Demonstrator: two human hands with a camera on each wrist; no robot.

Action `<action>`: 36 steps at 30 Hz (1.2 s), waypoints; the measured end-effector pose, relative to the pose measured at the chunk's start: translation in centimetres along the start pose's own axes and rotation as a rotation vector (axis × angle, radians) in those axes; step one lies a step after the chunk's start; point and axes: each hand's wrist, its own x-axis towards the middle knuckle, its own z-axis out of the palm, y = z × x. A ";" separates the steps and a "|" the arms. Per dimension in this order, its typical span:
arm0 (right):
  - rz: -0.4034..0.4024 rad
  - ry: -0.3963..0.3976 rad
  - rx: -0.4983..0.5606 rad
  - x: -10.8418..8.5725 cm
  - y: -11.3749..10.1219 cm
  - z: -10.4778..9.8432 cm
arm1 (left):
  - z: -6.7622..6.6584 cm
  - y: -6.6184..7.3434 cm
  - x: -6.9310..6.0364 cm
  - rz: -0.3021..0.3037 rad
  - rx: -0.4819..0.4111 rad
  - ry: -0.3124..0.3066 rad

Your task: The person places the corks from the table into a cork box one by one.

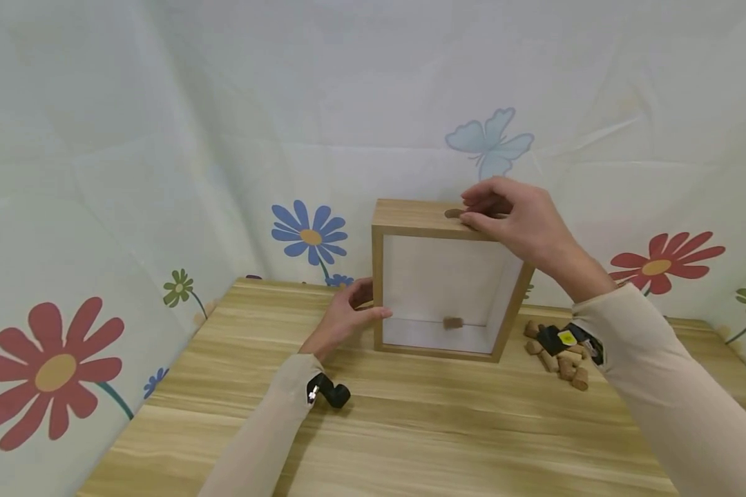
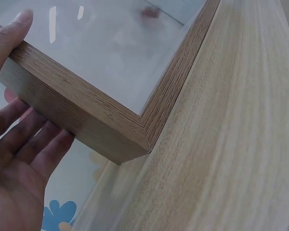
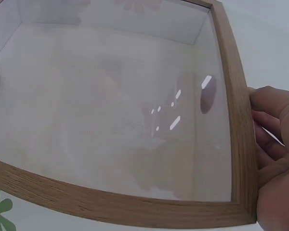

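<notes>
A wooden shadow box (image 1: 404,215) with a clear front stands upright on the table. My left hand (image 1: 345,314) grips its left side, the thumb on the front frame and the fingers behind, as the left wrist view shows. Over the box's top, beside the oval hole (image 1: 453,214), my right hand (image 1: 522,217) rests with bent fingers and thumb apart; I see nothing between them. Inside the box, low down, is a blurred brown cork (image 1: 452,322). The right wrist view shows the hole (image 3: 208,96) from within, through the clear front.
Several loose corks (image 1: 550,360) lie in a pile right of the box, partly hidden by the right wrist's camera. Behind the wood-grain table (image 1: 447,428) hangs a white cloth (image 1: 360,90) printed with flowers and a butterfly.
</notes>
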 end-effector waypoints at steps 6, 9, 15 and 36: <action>0.033 0.081 0.056 -2.0 0.4 -1.5 | -0.2 -0.2 -0.1 0.019 -0.040 -0.043; 0.051 0.159 0.059 -3.2 1.0 -2.3 | -0.4 -0.2 -0.2 0.016 -0.047 -0.061; 0.118 0.307 0.099 -6.1 2.4 -4.1 | -0.4 0.1 -0.5 0.011 -0.043 -0.071; 0.332 0.228 -0.061 -15.4 10.8 -3.8 | -0.1 -0.2 -0.4 0.021 -0.048 -0.051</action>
